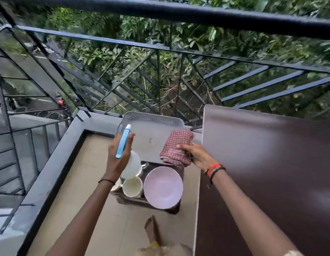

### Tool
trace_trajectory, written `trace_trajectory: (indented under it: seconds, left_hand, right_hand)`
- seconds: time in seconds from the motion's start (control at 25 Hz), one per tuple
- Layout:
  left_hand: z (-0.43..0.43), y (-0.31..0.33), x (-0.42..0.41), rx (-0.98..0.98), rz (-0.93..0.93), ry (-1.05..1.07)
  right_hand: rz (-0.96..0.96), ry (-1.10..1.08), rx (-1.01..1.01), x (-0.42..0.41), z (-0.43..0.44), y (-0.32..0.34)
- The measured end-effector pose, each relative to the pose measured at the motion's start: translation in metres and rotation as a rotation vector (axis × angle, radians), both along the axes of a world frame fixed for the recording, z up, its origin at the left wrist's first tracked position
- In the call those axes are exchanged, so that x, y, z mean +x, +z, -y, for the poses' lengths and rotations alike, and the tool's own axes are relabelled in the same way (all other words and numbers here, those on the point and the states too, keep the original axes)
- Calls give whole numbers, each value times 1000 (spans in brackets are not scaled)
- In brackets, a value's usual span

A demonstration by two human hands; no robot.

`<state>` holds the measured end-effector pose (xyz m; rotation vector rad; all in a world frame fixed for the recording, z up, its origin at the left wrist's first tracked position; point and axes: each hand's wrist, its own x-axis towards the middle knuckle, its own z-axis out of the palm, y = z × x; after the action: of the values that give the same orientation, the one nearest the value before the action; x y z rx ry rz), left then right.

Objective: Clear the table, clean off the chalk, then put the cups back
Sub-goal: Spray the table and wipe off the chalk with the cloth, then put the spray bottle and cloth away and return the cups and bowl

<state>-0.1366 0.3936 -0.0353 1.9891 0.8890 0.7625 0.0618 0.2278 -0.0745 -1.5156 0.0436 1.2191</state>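
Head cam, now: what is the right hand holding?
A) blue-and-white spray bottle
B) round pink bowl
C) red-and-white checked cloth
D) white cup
C: the right hand grips the folded red-and-white checked cloth, while the left hand holds the blue-and-white spray bottle.

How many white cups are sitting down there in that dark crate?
1 for sure: a white cup in the dark crate, left of the round pink bowl. The left hand may hide others.
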Motion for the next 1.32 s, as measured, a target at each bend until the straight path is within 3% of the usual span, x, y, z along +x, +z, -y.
trace_trajectory:
  seconds: [0.44,0.68,0.88,1.32]
  left_hand:
    - [-132,-116,82,-24,89,30]
    - [-151,-153,103,-53,113,37]
    - [-154,-172,109,-68,115,53]
    - [-139,-189,104,-70,37,75]
  right_hand:
    - [60,1,-274,36,-145,-131]
    - [-52,51,-211,44,-162,-150]
    - [-11,67,-258,53,-158,-168]
    - [550,56,-540,57,-147,-172]
